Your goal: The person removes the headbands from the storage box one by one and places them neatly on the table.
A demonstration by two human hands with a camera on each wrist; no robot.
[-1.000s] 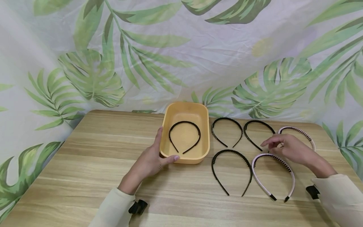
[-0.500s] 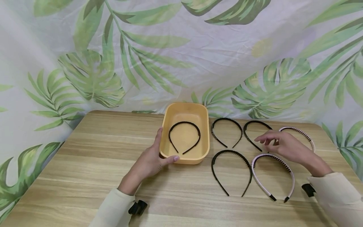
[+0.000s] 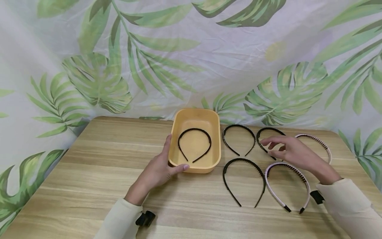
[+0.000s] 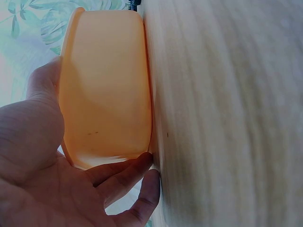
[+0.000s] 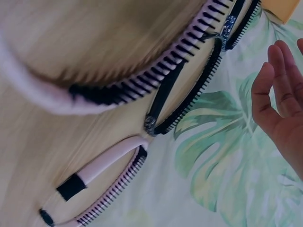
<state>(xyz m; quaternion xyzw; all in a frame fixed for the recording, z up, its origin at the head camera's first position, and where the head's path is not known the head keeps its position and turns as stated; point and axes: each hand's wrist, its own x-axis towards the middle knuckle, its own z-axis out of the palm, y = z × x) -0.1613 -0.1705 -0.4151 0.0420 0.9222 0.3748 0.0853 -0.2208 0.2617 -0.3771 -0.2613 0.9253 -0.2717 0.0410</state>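
Note:
My left hand (image 3: 156,169) holds the near left corner of a yellow-orange plastic box (image 3: 195,170), thumb at the front rim and fingers along its left side. In the left wrist view the fingers (image 4: 125,177) bend around the box's end. A black toothed headband (image 3: 194,129) lies inside. My right hand (image 3: 290,151) hovers with loosely bent fingers over the back black headband (image 3: 259,141), partly covering it; nothing shows in its grasp. Also on the table are another black headband (image 3: 238,125), a front black headband (image 3: 242,160), a front pink headband (image 3: 308,192) and a back pink headband (image 3: 320,142).
The wood-grain table (image 3: 89,162) ends at a leaf-print cloth (image 3: 167,66) hanging behind it. The box stands near the back edge, and the loose headbands lie close together to its right.
My right hand has moved left, from beside the back pink headband to over the back black headband. The left hand and the box have stayed put.

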